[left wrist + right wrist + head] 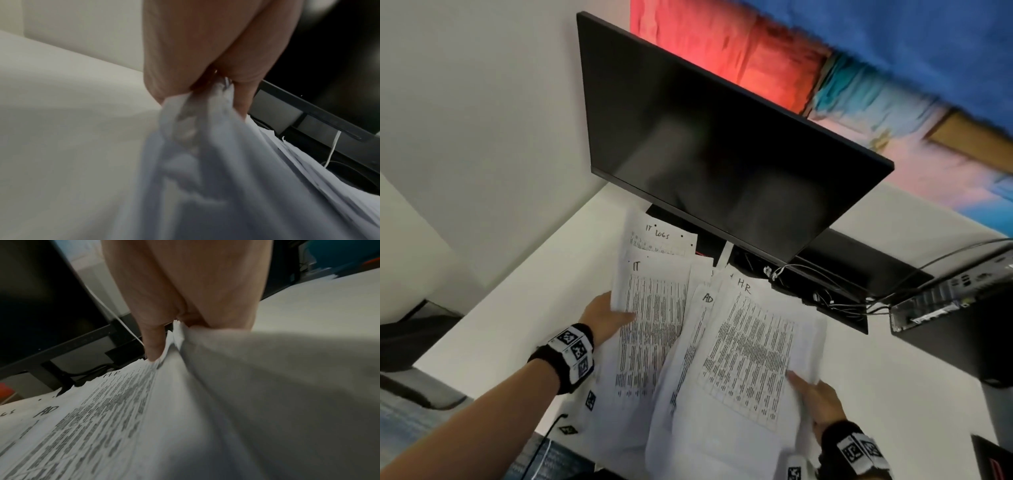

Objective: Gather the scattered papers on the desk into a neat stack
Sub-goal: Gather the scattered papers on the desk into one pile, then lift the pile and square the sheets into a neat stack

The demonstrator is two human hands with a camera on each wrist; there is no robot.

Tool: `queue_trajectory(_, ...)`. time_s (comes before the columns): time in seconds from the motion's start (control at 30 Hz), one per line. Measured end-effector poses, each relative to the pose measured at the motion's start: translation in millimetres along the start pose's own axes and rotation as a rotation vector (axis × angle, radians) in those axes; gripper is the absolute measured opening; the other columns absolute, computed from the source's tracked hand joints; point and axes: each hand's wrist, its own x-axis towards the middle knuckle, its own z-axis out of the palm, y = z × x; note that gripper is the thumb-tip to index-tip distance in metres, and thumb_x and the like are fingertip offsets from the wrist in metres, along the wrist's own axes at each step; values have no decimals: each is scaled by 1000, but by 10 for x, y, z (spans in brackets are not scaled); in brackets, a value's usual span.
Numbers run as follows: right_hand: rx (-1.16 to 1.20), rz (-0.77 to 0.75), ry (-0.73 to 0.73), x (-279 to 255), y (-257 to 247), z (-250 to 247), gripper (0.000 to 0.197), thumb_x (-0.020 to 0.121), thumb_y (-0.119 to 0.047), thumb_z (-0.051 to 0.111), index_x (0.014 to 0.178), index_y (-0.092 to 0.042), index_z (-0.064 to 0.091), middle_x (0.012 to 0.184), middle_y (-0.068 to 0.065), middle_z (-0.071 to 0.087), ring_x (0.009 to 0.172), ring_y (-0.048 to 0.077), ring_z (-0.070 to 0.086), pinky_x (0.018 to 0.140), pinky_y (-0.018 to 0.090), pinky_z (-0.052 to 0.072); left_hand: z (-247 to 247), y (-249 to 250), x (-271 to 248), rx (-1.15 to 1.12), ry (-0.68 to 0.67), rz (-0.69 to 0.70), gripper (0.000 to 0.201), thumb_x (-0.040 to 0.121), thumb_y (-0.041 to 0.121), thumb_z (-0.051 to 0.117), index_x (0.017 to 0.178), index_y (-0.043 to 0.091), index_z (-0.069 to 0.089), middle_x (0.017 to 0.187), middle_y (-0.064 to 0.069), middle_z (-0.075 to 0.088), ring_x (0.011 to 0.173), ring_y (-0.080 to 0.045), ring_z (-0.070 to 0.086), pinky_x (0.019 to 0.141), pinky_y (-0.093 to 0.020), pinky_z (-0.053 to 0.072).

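Several printed papers (722,342) lie fanned and overlapping on the white desk (517,325), headed "IT", "IT LOGS", "AD" and "H.R.". My left hand (607,317) pinches the left edge of the "IT" sheets (654,322), thumb on top; the left wrist view shows the papers (205,162) bunched between thumb and fingers (242,100). On the other side my right hand (815,397) grips the right edge of the "H.R." sheets (753,346). The right wrist view has its thumb (153,344) on top of the papers (102,418) and the other fingers underneath.
A dark monitor (722,147) stands just behind the papers, with its stand and loose cables (825,291) at the back. A small black computer box (945,301) sits at the right. The desk's front edge (571,442) is near my forearms.
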Motion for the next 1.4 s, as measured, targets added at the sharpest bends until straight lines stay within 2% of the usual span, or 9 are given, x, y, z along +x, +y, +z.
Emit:
queue_trajectory(0.13, -124, -52, 34, 2, -18, 78, 44, 80, -10, 81, 113, 15, 67, 102, 26, 73, 100, 41, 71, 92, 47, 56, -52, 104, -41, -21, -26, 26, 39, 78, 2, 80, 114, 9, 68, 110, -10, 75, 106, -31, 69, 103, -48, 51)
queue_trajectory(0.4, -181, -6, 78, 58, -108, 42, 42, 84, -4, 76, 117, 20, 64, 97, 23, 64, 89, 34, 61, 79, 37, 47, -860, 617, -539, 53, 161, 196, 24, 79, 3, 74, 96, 19, 69, 93, -6, 77, 84, -29, 73, 82, -44, 59)
queue_trajectory(0.57, -237, -29, 126, -26, -212, 37, 84, 69, -38, 83, 135, 7, 56, 130, 27, 62, 114, 37, 59, 105, 44, 45, -1220, 981, -1169, -158, 86, 391, 32, 78, -3, 78, 103, 16, 72, 90, -2, 83, 71, -21, 80, 59, -33, 63)
queue_trajectory(0.7, -349, -214, 296, -229, -484, 10, 80, 77, -40, 83, 141, -4, 50, 141, 28, 52, 130, 40, 48, 111, 49, 38, -999, 1209, -1374, -414, -105, 481, 41, 79, 4, 68, 119, 8, 71, 114, -7, 79, 100, -25, 78, 84, -35, 63)
queue_trajectory(0.87, 95, -351, -169, -691, -849, 82, 22, 100, -23, 60, 117, -14, 71, 109, 10, 77, 89, 23, 73, 73, 27, 55, -55, 1125, -1006, -453, -126, 315, 28, 97, 26, 59, 116, 13, 75, 106, 0, 81, 100, -15, 77, 80, -20, 60)
queue_trajectory(1.03, 246, -350, -376, -849, -832, 126, 42, 94, -51, 55, 131, -34, 64, 124, -5, 74, 111, 17, 72, 93, 39, 56, 762, 724, -575, -338, -135, 135, 38, 101, 19, 57, 137, 5, 61, 121, -4, 70, 107, -20, 66, 92, -27, 51)
queue_trajectory(1.1, 225, -350, -347, -791, -729, 145, 61, 86, -59, 56, 144, -42, 48, 138, -10, 58, 118, 14, 62, 98, 40, 50, 920, 596, -471, -281, -129, 81, 36, 102, 15, 55, 136, 7, 59, 119, -5, 67, 101, -20, 63, 78, -23, 49)
queue_trajectory(1.2, 54, -446, -204, -648, -544, 182, 50, 97, -38, 60, 144, -42, 43, 140, -11, 36, 129, 17, 45, 110, 41, 41, 1037, 449, -356, -249, -82, 18, 35, 101, 14, 56, 136, 9, 59, 122, -6, 67, 104, -23, 61, 87, -29, 46)
queue_trajectory(1.4, 294, -220, -25, -371, -376, 168, 23, 101, 1, 46, 107, -15, 62, 126, 19, 64, 96, 24, 64, 73, 34, 52, 943, 381, -329, -525, -254, -46, 32, 96, 15, 64, 126, 6, 67, 121, -17, 74, 119, -38, 66, 109, -56, 45)
